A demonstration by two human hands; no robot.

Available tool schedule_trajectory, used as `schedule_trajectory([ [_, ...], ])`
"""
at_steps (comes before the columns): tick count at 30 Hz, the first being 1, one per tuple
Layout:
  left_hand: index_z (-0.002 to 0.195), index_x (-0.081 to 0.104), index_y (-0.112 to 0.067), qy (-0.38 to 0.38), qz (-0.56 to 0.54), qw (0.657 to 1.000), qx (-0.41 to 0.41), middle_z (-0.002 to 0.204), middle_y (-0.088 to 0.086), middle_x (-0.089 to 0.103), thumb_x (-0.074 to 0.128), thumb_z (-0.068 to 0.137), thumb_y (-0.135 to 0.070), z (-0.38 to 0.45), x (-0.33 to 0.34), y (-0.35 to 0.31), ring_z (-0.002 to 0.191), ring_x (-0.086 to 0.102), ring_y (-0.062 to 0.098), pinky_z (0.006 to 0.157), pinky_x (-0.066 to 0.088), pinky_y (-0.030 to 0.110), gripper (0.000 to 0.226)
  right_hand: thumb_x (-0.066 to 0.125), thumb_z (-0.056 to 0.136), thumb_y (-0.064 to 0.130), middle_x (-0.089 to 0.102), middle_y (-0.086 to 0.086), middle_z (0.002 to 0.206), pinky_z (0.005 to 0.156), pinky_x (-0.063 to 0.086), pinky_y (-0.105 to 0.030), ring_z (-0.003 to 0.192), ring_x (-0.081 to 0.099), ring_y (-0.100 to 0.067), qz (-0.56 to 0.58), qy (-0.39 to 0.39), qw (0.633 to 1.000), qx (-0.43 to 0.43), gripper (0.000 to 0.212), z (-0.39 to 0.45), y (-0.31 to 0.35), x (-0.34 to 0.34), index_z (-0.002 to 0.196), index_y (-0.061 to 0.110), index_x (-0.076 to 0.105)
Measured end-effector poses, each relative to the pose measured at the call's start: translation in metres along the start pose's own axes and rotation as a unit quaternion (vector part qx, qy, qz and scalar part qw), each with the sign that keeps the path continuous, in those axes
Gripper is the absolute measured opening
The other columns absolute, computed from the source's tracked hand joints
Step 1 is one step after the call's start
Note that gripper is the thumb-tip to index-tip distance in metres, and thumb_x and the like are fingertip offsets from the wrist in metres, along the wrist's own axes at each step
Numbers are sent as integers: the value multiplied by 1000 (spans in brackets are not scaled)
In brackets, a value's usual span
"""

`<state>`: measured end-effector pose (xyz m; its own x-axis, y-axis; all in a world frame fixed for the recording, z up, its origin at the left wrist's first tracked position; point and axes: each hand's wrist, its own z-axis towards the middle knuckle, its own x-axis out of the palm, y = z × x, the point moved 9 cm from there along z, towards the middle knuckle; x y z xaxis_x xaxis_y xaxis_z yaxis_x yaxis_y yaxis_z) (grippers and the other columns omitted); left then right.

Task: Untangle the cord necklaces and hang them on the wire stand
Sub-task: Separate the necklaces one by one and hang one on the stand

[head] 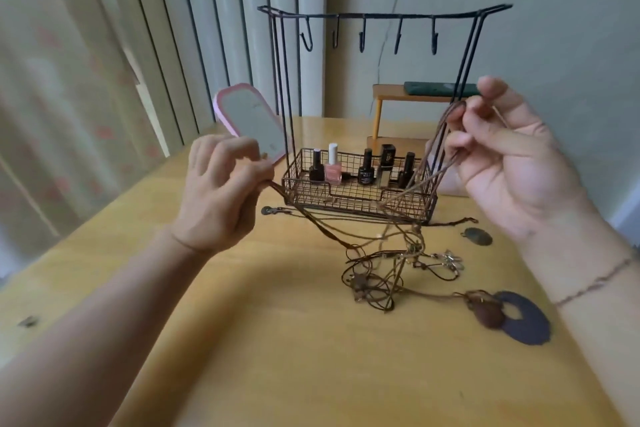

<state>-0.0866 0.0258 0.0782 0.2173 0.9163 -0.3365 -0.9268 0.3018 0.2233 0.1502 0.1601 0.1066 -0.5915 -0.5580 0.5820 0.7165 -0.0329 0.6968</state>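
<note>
The cord necklaces (381, 263) are one brown knot on the desk (242, 340), just in front of the wire stand (363, 107). From the knot, strands go up to both hands. The left hand (221, 191) pinches one cord end w/ thumb and curled fingers, near the left corner of the basket (356, 187). The right hand (502, 149) is raised beside the right post of the stand and pinches a loop of several cords betw. thumb and fingertips; the other fingers are loosely bent.

Pendants lie around the knot: a big dark round disc (526, 319) w/ a brown drop-shaped piece (488, 314) on it, a small oval tag (479, 236) at right, metal clasps (450, 260) in the middle.

Progress, as I judge: early. All hooks (362, 35) on the top bar are bare, no necklace hangs yet, and the cords are not separated. So left to do: pull the strands apart one by one, then hang each.

In the basket stand nail polish bottles (367, 168), one pink. There are labels, but too blurred to read. Behind the left hand is a pink-framed mirror (249, 121), no writing legible there either.
</note>
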Motion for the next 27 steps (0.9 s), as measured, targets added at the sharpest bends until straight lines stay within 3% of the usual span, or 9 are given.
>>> schedule_trajectory([
  [5, 101, 62, -16, 87, 76, 993, -26, 103, 10, 51, 56, 99, -19, -21, 13, 17, 84, 47, 32, 75, 36, 42, 7, 47, 88, -16, 57, -2, 79, 59, 46, -18, 79, 65, -15, -27, -76, 997, 1, 37, 13, 6, -24, 91, 14, 69],
  [8, 93, 69, -19, 214, 100, 968, -80, 81, 1, 62, 49, 98, -30, -31, 32, 30, 76, 53, 31, 68, 41, 38, 23, 45, 90, -17, 57, -2, 79, 60, 47, -19, 79, 65, -15, -41, -84, 996, 0, 39, 13, 9, -23, 92, 13, 68],
  [10, 91, 68, -22, 286, 86, 947, -116, 80, -1, 63, 45, 96, -32, -36, 44, 27, 77, 58, 31, 65, 46, 36, 25, 45, 90, -18, 58, -2, 78, 62, 49, -20, 80, 67, -16, -59, -75, 995, -11, 37, 12, 13, -15, 95, 12, 67],
  [13, 102, 63, -27, 430, 80, 878, -193, 99, -3, 58, 42, 102, -35, -51, 64, 29, 94, 58, 25, 68, 47, 33, 23, 48, 89, -19, 61, -3, 78, 68, 53, -21, 80, 69, -17, -104, -66, 992, -29, 36, 10, 20, -2, 95, 10, 68],
  [16, 112, 60, -30, 537, 50, 819, -194, 114, -6, 55, 49, 99, -41, -58, 77, 10, 106, 57, 20, 78, 54, 36, 21, 52, 87, -20, 64, -3, 80, 73, 56, -24, 81, 70, -18, -171, -65, 983, -31, 33, 6, 19, 10, 95, 8, 68],
  [19, 111, 62, -29, 423, -99, 870, -234, 110, -14, 58, 55, 95, -24, -24, 72, -29, 96, 58, 9, 76, 51, 26, 18, 57, 85, -20, 65, -4, 81, 74, 58, -25, 80, 69, -20, -217, -54, 974, -32, 31, 2, 14, 23, 94, 8, 68],
  [21, 102, 65, -27, 324, -249, 855, -320, 97, -14, 65, 54, 96, -25, -6, 65, -50, 86, 62, 3, 69, 49, 20, 13, 58, 85, -20, 65, -4, 82, 76, 58, -26, 81, 70, -20, -230, -55, 971, -35, 30, 1, 14, 28, 95, 7, 68],
  [23, 95, 66, -25, 293, -336, 823, -353, 87, -11, 68, 55, 95, -44, 0, 69, -70, 80, 63, 1, 64, 48, 16, 21, 59, 85, -19, 65, -4, 82, 76, 58, -25, 81, 70, -19, -232, -62, 970, -41, 30, 1, 15, 31, 94, 7, 68],
  [27, 87, 65, -29, 291, -327, 831, -344, 79, -10, 68, 65, 85, -60, -4, 85, -87, 72, 60, 3, 65, 54, 30, 31, 59, 85, -19, 66, -5, 83, 77, 57, -25, 84, 70, -19, -232, -79, 968, -54, 29, 1, 20, 30, 93, 8, 68],
])
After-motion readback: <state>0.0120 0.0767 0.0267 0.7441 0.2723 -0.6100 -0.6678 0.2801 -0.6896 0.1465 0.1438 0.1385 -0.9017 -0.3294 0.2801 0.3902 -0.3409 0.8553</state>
